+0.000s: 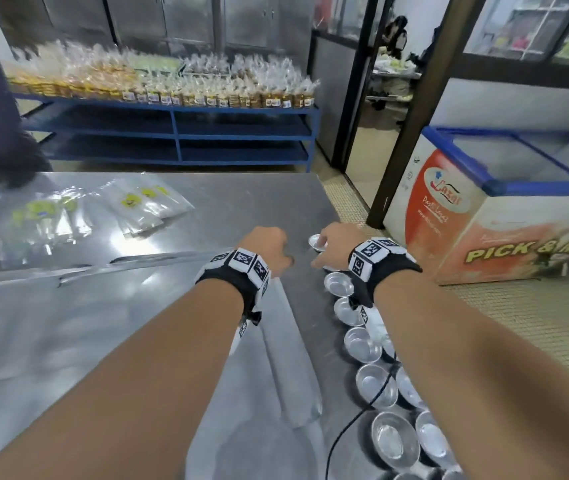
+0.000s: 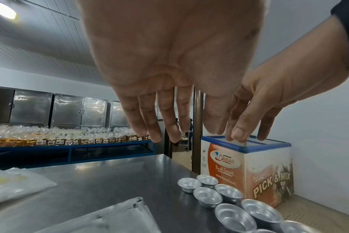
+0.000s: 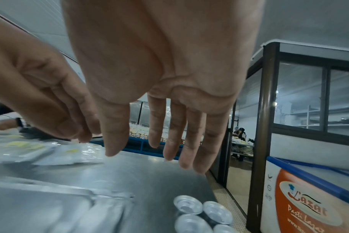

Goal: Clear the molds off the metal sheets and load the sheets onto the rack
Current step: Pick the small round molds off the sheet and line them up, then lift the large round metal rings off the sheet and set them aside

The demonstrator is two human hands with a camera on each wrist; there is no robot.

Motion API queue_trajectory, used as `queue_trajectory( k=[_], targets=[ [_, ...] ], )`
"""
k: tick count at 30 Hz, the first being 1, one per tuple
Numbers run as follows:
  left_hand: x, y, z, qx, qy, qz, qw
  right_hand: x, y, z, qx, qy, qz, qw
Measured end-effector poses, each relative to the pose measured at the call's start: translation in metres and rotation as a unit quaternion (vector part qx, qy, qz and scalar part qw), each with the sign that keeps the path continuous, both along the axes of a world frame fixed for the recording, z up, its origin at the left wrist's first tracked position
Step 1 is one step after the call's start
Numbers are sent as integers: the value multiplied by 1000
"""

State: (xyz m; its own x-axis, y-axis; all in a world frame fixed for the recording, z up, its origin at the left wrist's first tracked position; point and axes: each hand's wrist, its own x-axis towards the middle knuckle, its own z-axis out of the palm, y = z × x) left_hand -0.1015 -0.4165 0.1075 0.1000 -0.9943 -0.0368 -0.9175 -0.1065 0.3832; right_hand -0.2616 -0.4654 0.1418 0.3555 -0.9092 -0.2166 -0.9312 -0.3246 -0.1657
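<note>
Both my grips, left hand (image 1: 269, 245) and right hand (image 1: 336, 242), hang spread and empty over the table (image 1: 137, 323), molds (image 2: 207, 191) just below the right, light, stiff, slippery cups I'd pinch by the rim

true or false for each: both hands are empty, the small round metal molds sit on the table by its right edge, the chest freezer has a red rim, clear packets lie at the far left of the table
1. Both hands hold nothing. True: the left hand and the right hand have straight, loose fingers above the steel table.
2. The small round metal molds sit on the table by its right edge. True.
3. The chest freezer has a red rim. False: the rim is blue; the side panel is orange and white.
4. The clear plastic packets are stacked on the molds. False: they lie apart, at the table's far left.
</note>
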Motion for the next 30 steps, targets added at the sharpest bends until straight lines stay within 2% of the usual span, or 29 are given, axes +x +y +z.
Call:
queue_trajectory(
  k=[4, 7, 11, 15, 18, 22, 27, 30],
  targets=[
    [26, 89, 5, 3, -9, 5, 1000, 30, 83, -5, -2, 0, 12, 1000],
    [49, 156, -2, 18, -10, 10, 1000, 51, 145, -17, 41, -27, 28, 998],
    [83, 238, -27, 64, 24, 55, 996, 77, 217, -44, 96, -60, 24, 993],
    [116, 314, -67, 131, 31, 101, 986, 103, 275, -75, 130, -46, 58, 989],
    [135, 365, -96, 170, 4, 131, 977, 120, 314, -94, 150, -39, 86, 984],
    [150, 421, -122, 177, 4, 188, 966, 140, 353, -118, 152, -26, 121, 981],
    [155, 479, -135, 182, -18, 272, 945, 156, 399, -145, 134, 5, 176, 975],
    [158, 511, -139, 223, -28, 307, 925, 160, 425, -158, 150, 2, 194, 969]
  ],
)
